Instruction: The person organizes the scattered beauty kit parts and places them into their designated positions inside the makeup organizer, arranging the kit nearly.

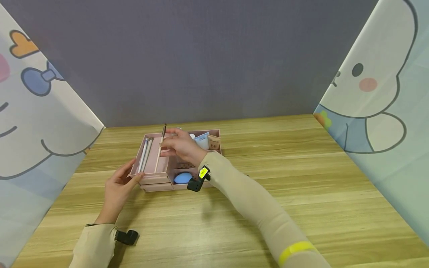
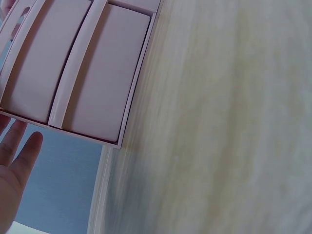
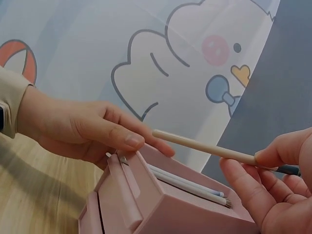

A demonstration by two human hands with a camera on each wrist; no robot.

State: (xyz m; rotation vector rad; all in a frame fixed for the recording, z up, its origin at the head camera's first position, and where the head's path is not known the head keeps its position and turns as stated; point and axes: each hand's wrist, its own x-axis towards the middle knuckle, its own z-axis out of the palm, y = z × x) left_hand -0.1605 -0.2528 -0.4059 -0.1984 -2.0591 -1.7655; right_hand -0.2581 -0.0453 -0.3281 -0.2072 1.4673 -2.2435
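My right hand (image 1: 183,146) pinches a makeup brush (image 1: 158,159) with a pale handle and a dark head end. The brush slants over the upper tray of a pink cosmetics organizer (image 1: 155,180), handle end toward the tray's front. Inside that tray lie two more slim brushes (image 1: 145,154), side by side on the left. My left hand (image 1: 117,184) holds the organizer's front left corner, thumb at the front edge, fingers along the left side. In the left wrist view, two drawer fronts (image 2: 109,73) of the organizer look closed.
The organizer's right section holds a blue egg-shaped sponge (image 1: 183,178), a light blue tube (image 1: 202,141) and a brown tube (image 1: 214,142). Everything stands on a wood-grain table (image 1: 285,167). A grey panel (image 1: 207,63) rises behind, with cartoon-printed panels (image 1: 372,74) at both sides.
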